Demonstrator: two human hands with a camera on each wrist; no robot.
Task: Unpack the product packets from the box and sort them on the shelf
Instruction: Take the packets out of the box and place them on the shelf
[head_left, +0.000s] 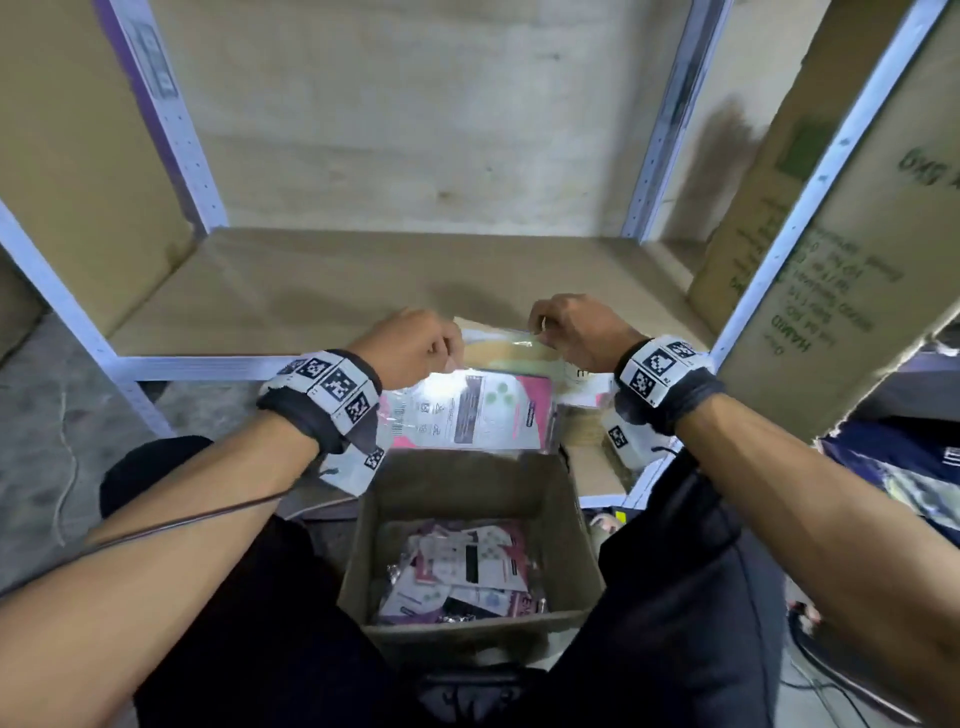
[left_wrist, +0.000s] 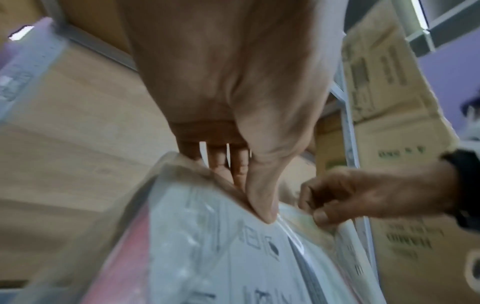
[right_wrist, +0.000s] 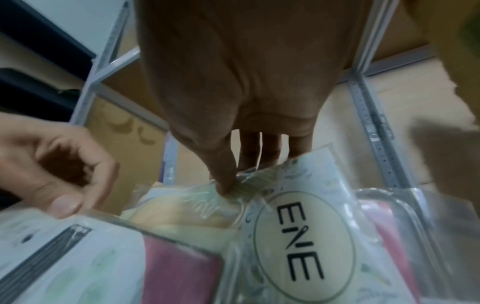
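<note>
An open cardboard box (head_left: 467, 480) sits between my knees with several pink-and-white packets (head_left: 460, 577) inside. Above it, at the shelf's front edge, my left hand (head_left: 441, 349) pinches the top edge of a pink-and-white packet (head_left: 470, 410) in clear plastic; the left wrist view shows the thumb (left_wrist: 261, 205) pressed on that packet (left_wrist: 207, 257). My right hand (head_left: 543, 330) pinches the clear top of a cream packet (head_left: 519, 345). In the right wrist view that packet (right_wrist: 298, 242) reads "ENE", and the thumb (right_wrist: 224, 183) crumples its plastic.
The brown shelf board (head_left: 337, 291) lies bare behind the hands, framed by white metal uprights (head_left: 171, 119). A tall printed cardboard carton (head_left: 857, 270) stands at the right. Grey floor (head_left: 47, 415) shows at the left. Dark fabric lies at the far right.
</note>
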